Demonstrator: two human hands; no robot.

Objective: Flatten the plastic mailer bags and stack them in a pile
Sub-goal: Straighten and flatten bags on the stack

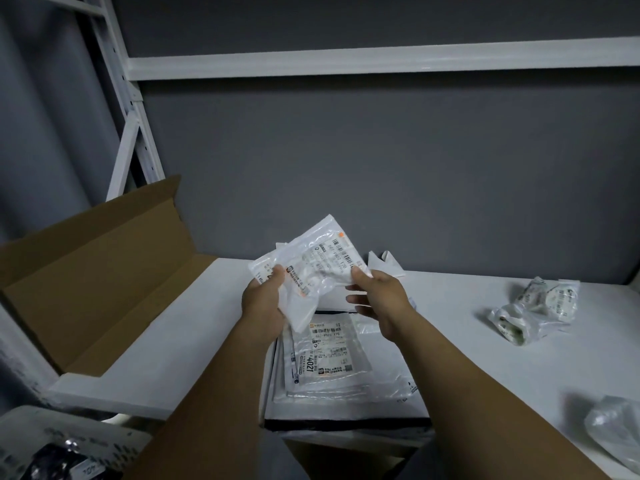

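Note:
I hold a crinkled clear plastic mailer bag (313,268) with a barcode label up above the white shelf (194,337). My left hand (265,301) grips its lower left corner. My right hand (379,299) pinches its right edge between thumb and forefinger, the other fingers spread loosely. Directly below lies a pile of flattened mailer bags (332,362) with labels facing up. Crumpled mailer bags (533,313) lie at the right of the shelf, and another crumpled bag (614,431) sits at the near right edge.
An open brown cardboard box (100,278) stands at the left with its flap raised. A white plastic basket (69,445) holding dark items sits at the lower left. A small white folded piece (384,265) lies by the grey back wall. White rack beams run overhead.

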